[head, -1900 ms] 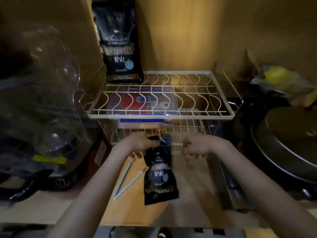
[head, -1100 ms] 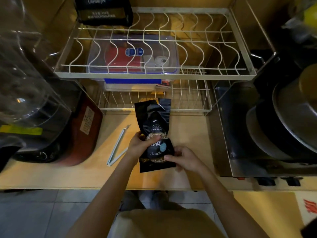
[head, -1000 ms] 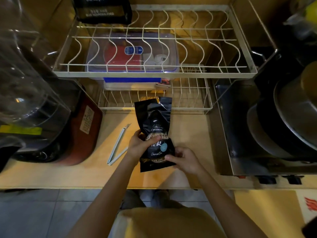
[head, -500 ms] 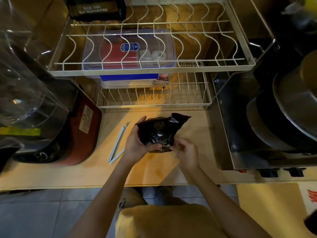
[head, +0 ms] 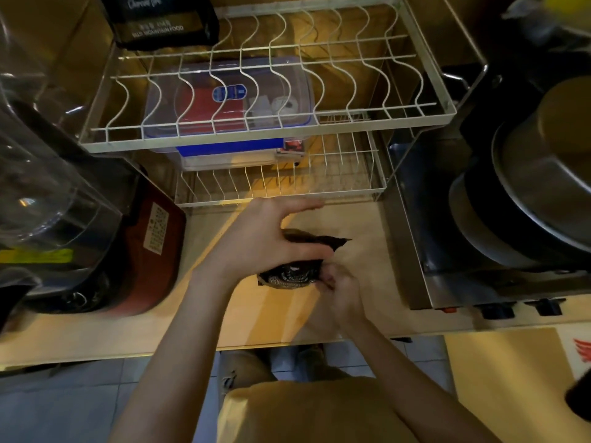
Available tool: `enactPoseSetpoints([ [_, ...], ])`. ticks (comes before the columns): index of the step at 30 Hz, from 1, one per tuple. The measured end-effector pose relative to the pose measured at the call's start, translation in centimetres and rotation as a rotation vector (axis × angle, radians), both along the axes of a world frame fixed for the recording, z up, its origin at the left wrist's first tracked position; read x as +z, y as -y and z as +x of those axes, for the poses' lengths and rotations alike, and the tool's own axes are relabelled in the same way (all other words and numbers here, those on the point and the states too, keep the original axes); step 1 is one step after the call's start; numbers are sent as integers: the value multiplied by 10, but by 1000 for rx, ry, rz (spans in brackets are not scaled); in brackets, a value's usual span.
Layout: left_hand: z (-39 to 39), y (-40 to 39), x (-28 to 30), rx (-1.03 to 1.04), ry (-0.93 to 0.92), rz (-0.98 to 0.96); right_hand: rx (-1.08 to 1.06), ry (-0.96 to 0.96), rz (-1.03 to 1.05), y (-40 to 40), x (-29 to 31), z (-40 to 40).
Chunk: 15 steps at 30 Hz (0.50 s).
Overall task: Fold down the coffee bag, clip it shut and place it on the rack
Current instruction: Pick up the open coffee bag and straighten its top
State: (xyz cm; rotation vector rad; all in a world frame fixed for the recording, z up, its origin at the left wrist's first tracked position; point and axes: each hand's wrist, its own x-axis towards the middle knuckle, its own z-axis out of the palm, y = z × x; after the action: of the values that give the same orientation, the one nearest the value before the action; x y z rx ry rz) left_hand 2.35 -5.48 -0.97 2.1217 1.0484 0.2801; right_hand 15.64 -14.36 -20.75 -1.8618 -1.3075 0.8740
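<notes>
A small black coffee bag (head: 289, 273) is held low over the wooden counter (head: 271, 318), its top bent over toward the right. My left hand (head: 265, 238) lies across the bag's upper part, thumb pressing on the fold. My right hand (head: 339, 289) grips the bag's lower right side. The white wire rack (head: 265, 91) stands behind, its upper tier bare on the right. The pale clip seen earlier on the counter is hidden under my left arm.
A second, larger coffee bag (head: 160, 20) stands at the rack's back left. A clear box with a blue lid (head: 230, 100) sits on the lower tier. A red-brown appliance (head: 150, 251) and clear jug are left; stacked metal pans (head: 527, 193) on a stove are right.
The bag went from held upright to having its top bent over. My left hand moved up over the fold, and my right hand stayed on the lower right side.
</notes>
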Motion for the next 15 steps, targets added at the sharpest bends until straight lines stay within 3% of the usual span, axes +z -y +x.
enactPoseSetpoints([
  [3, 19, 9, -4, -65, -252, 201, 1, 15, 20, 0, -2, 0],
  [5, 25, 15, -13, -44, -292, 311, -17, 60, 14, 1, -4, -1],
  [8, 20, 16, -24, 86, -160, 357, -79, 131, 21, 5, -6, -5],
  [15, 8, 19, -20, 311, 146, 245, 49, 303, 81, 9, -8, -1],
])
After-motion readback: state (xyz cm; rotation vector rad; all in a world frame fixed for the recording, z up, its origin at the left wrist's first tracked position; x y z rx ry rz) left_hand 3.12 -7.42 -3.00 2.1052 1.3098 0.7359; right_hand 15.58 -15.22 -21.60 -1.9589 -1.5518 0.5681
